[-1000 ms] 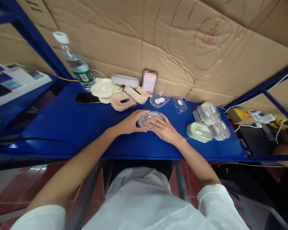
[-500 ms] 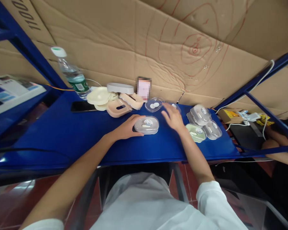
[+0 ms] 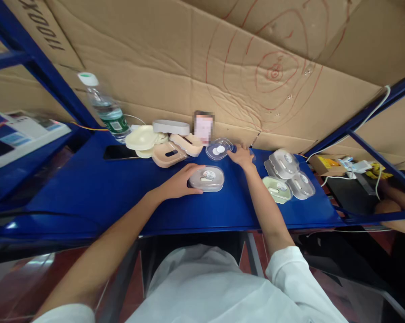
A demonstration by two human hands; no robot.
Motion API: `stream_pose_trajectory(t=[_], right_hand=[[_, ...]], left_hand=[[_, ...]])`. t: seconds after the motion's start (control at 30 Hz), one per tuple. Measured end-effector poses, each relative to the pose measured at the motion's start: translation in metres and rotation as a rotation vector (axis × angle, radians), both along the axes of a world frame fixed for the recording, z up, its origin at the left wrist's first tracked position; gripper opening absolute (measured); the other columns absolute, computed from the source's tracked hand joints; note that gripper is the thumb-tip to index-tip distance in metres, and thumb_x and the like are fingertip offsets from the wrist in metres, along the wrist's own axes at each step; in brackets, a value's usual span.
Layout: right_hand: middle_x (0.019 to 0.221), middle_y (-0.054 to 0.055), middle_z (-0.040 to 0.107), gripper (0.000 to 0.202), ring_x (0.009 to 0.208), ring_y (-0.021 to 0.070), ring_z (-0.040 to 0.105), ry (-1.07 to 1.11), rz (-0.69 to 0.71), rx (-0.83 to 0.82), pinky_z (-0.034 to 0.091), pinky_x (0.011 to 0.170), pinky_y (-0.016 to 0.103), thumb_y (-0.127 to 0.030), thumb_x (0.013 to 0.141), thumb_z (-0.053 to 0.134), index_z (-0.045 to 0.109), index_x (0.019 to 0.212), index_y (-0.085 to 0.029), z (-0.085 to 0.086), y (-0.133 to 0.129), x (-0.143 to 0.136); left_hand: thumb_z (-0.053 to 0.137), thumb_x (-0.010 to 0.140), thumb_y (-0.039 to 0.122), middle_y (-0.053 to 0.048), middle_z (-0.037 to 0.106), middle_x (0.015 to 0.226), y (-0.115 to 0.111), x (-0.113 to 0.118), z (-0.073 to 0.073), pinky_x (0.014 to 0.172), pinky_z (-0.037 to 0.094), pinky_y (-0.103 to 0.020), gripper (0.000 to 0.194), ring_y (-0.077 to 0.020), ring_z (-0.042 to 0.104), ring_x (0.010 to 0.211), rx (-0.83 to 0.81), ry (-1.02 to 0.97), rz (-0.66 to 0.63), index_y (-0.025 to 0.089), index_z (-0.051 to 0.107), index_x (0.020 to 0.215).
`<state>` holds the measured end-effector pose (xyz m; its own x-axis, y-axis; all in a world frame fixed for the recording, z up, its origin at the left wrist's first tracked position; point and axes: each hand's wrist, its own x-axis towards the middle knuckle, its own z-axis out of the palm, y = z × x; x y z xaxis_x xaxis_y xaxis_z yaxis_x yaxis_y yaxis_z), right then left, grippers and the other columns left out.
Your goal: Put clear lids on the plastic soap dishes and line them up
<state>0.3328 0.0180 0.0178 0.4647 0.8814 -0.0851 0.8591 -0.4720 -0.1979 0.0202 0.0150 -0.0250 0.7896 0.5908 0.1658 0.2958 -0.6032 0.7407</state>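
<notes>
A grey oval box with a clear lid [image 3: 207, 178] rests on the blue table in front of me. My left hand [image 3: 184, 180] is wrapped round its left end, thumb in front and fingers behind. Farther back, my right hand [image 3: 242, 156] reaches down with thumb and fingers apart. It partly covers a clear piece, whose edge shows at its right. Beside its thumb lies a clear lid [image 3: 219, 149] with white round marks; I cannot tell whether they touch.
Beige box parts [image 3: 169, 154], cream pieces [image 3: 142, 138] and a grey tray [image 3: 171, 127] are heaped at back left, near a water bottle [image 3: 113, 119] and a dark phone [image 3: 120, 152]. Grey lidded boxes [image 3: 283, 163] and a green one [image 3: 277, 190] stand right. Cardboard [image 3: 155, 58] rises behind.
My right hand has moved slightly back and left, coming down over the clear piece beside the lid. My left hand still grips the grey box. The whole view has shifted slightly.
</notes>
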Motion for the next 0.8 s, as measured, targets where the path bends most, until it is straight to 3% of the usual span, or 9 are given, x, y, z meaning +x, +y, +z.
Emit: stream_pose_trajectory(t=[0.1,0.2,0.33,0.4,0.47,0.57,0.7,0.8], right_hand=[[0.178,0.015,0.031,0.059,0.164,0.0407,0.028,0.002,0.053,-0.041,0.021,0.126,0.078,-0.054,0.102,0.056,0.057,0.154,-0.026,-0.002,-0.010,-0.002],[0.180,0.013,0.024,0.058,0.167,0.0375,0.019,-0.013,0.105,-0.047,0.016,0.129,0.075,-0.049,0.103,0.057,0.054,0.157,-0.028,-0.007,-0.031,-0.008],[0.178,0.010,0.031,0.058,0.164,0.0361,0.027,-0.008,0.189,-0.017,0.024,0.128,0.069,-0.057,0.106,0.052,0.053,0.159,-0.033,-0.006,-0.050,-0.014],[0.177,0.010,0.035,0.059,0.161,0.0354,0.031,-0.010,0.134,0.066,0.028,0.127,0.065,-0.062,0.110,0.039,0.052,0.160,-0.032,-0.002,-0.052,-0.012],[0.175,0.015,0.037,0.062,0.159,0.0375,0.035,-0.006,-0.008,0.107,0.029,0.125,0.066,-0.061,0.112,0.033,0.049,0.161,-0.027,0.000,-0.052,-0.004],[0.162,0.025,0.051,0.067,0.151,0.0430,0.047,0.035,-0.161,0.044,0.038,0.119,0.067,-0.058,0.110,0.044,0.047,0.162,-0.016,-0.001,-0.050,0.012],[0.149,0.022,0.065,0.079,0.140,0.0371,0.061,0.112,-0.158,0.028,0.050,0.113,0.051,-0.058,0.102,0.064,0.041,0.165,-0.016,-0.006,-0.044,0.030],[0.144,0.017,0.069,0.081,0.133,0.0317,0.066,0.177,-0.114,0.036,0.052,0.108,0.041,-0.060,0.094,0.075,0.050,0.158,-0.018,-0.011,-0.039,0.035]], left_hand=[[0.085,0.079,0.064,-0.012,0.054,0.160,0.000,-0.003,0.007,0.130,0.036,-0.051,0.095,-0.0357,0.052,0.148,-0.043,-0.032,0.032,0.027,0.051,0.159],[0.084,0.081,0.065,-0.011,0.055,0.162,-0.002,-0.004,0.013,0.128,0.039,-0.050,0.092,-0.0349,0.054,0.148,-0.125,-0.125,0.021,0.027,0.053,0.158],[0.083,0.081,0.064,-0.012,0.053,0.165,-0.005,-0.003,0.016,0.125,0.044,-0.049,0.091,-0.0346,0.055,0.148,-0.237,-0.195,-0.013,0.024,0.053,0.158],[0.084,0.081,0.064,-0.012,0.055,0.164,-0.006,-0.002,0.017,0.127,0.042,-0.050,0.091,-0.0348,0.054,0.149,-0.210,-0.160,-0.015,0.024,0.055,0.157],[0.084,0.081,0.065,-0.012,0.056,0.163,-0.006,-0.002,0.017,0.128,0.039,-0.051,0.091,-0.0348,0.053,0.150,-0.160,-0.120,-0.009,0.024,0.055,0.157],[0.082,0.082,0.067,-0.011,0.055,0.163,-0.005,-0.004,0.017,0.129,0.038,-0.050,0.091,-0.0347,0.052,0.150,-0.107,-0.086,0.009,0.026,0.054,0.158],[0.079,0.084,0.069,-0.009,0.056,0.162,-0.004,-0.005,0.016,0.127,0.040,-0.049,0.089,-0.0341,0.054,0.148,-0.074,-0.061,0.001,0.028,0.053,0.158],[0.080,0.084,0.067,-0.009,0.057,0.161,-0.003,-0.005,0.015,0.126,0.042,-0.047,0.089,-0.0330,0.056,0.146,-0.089,-0.060,-0.021,0.029,0.052,0.159]])
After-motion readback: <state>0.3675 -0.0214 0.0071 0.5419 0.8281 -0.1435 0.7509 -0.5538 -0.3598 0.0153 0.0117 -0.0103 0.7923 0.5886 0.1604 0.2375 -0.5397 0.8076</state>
